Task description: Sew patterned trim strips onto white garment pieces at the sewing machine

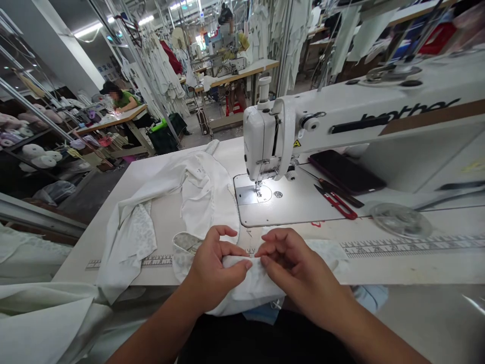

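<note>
At the near edge of the sewing table (417, 268), just short of the printed ruler strip (397, 246), a small white fabric piece (246, 288) lies draped over the table's lip, its long axis running left to right across the person's lap. Both hands meet on its upper fold — the left hand (217, 268) pinching the cloth between thumb and forefinger, the right hand (291, 265) pinching beside it, fingertips almost touching. Neither hand is nearer; they grip the same edge from opposite sides, wrists angled inward, palms down.

The needle of the white Brother sewing machine (273, 146) stands ahead and slightly right of the hands — well apart from the fold. A larger white garment (166, 202) lies spread ahead and to the left, red thread snips (337, 201) and a dark phone (346, 172) to the right.
</note>
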Tool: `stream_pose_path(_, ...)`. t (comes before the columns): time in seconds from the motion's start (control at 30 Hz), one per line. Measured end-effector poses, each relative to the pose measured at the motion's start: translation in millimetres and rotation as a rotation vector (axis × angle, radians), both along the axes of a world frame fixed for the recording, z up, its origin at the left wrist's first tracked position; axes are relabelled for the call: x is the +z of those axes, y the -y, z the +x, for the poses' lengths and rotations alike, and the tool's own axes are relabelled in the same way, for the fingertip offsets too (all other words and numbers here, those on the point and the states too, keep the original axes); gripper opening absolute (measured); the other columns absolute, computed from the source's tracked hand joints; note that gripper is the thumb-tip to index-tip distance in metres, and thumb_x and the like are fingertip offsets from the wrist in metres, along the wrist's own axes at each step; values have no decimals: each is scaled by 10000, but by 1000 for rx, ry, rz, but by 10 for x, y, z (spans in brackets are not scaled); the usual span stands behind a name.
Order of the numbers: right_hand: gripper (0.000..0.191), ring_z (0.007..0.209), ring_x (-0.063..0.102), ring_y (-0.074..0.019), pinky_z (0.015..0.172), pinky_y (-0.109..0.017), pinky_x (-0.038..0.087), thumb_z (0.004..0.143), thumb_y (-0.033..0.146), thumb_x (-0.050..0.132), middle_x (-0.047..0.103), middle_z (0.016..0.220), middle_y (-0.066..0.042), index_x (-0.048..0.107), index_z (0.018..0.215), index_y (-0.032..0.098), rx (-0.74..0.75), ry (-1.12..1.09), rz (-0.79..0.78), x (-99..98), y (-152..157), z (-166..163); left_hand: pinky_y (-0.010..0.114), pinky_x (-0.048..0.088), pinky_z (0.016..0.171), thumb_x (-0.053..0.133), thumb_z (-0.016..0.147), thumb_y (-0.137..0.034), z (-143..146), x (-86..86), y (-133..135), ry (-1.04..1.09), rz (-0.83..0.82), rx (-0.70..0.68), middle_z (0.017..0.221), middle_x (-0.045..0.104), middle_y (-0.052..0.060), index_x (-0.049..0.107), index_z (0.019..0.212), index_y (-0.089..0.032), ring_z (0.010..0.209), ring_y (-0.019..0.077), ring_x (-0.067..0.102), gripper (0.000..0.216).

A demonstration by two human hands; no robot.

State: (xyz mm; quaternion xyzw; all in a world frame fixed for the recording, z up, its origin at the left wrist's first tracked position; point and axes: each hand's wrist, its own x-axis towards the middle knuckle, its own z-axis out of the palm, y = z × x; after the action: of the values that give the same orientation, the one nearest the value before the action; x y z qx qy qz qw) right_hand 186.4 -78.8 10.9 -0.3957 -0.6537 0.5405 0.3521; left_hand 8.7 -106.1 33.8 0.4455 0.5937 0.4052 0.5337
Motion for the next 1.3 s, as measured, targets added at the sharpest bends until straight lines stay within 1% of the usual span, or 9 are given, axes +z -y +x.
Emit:
stream_pose_path(0.17, 151, 621, 564, -120, 489, -233, 487, 902, 259, 522, 626, 915, -15, 497, 1050, 279, -108, 135, 227, 36, 71, -23, 213, 395, 565, 702, 721, -172, -2, -16, 1, -61, 19, -14, 804, 698, -8, 392, 1092, -224, 575, 90, 531, 486)
stream_pose_path(0.4, 286, 678, 646, -123, 592, -247, 525, 874, 152, 513, 654, 864, 34, 453, 1111, 301, -32, 229, 474, 25, 43, -34, 237, 431, 636, 674, 750, -165, 3, -43, 24, -151, 59, -27, 832, 715, -3, 401, 1095, -239, 686, 127, 611, 446)
stream_pose_path(0.53, 321, 718, 649, -121, 630, -246, 505, 874, 109, 494, 654, 870, 49, 453, 1127, 303, 1, 295, 557, 1, 31, -27, 251, 446, 655, 666, 761, -167, 1, -42, 36, -179, 55, -44, 872, 720, 1, 399, 1109, -249, 720, 141, 626, 447)
stream_pose_path(0.77, 235, 696, 595, -140, 639, -261, 469, 851, 33, 447, 587, 766, 31, 497, 947, 241, 95, 423, 723, 7, 37, -1, 217, 408, 577, 664, 756, -154, 5, -65, 41, -153, 59, -56, 843, 711, -11, 384, 1090, -255, 630, 104, 571, 448)
stream_pose_path(0.9, 200, 601, 576, -126, 521, -235, 433, 817, 41, 480, 599, 710, 42, 482, 788, 239, -6, 362, 671, -53, 33, -58, 206, 375, 526, 694, 729, -170, 4, -30, 7, -101, -8, -45, 830, 712, 1, 370, 1055, -237, 557, 84, 513, 465)
stream_pose_path(1.03, 130, 609, 628, -139, 482, -218, 464, 820, 125, 544, 644, 716, 34, 516, 849, 249, -196, 197, 566, -107, 30, -97, 212, 386, 550, 693, 719, -159, 1, 26, -13, -31, -16, -30, 799, 709, 3, 357, 1024, -227, 576, 89, 517, 458)
stream_pose_path(1.1, 111, 628, 642, -144, 493, -221, 476, 848, 146, 531, 659, 732, 26, 541, 877, 252, -159, 193, 563, -104, 28, -84, 224, 401, 574, 686, 728, -162, -1, 33, -13, -30, -12, -28, 800, 711, 5, 354, 1021, -228, 597, 98, 534, 448)
stream_pose_path(1.2, 136, 631, 639, -139, 517, -234, 473, 883, 132, 493, 672, 757, 25, 563, 875, 249, -18, 316, 572, -81, 18, -33, 239, 420, 604, 679, 743, -171, -7, 13, -5, -78, 4, -30, 817, 716, 7, 357, 1034, -233, 629, 112, 555, 439)
stream_pose_path(1.3, 173, 746, 647, -155, 627, -269, 496, 917, 113, 447, 685, 879, 0, 558, 955, 240, 86, 379, 658, -81, 7, 22, 235, 417, 605, 681, 742, -168, -11, -9, 6, -116, 21, -28, 821, 717, 5, 361, 1040, -237, 631, 112, 552, 442)
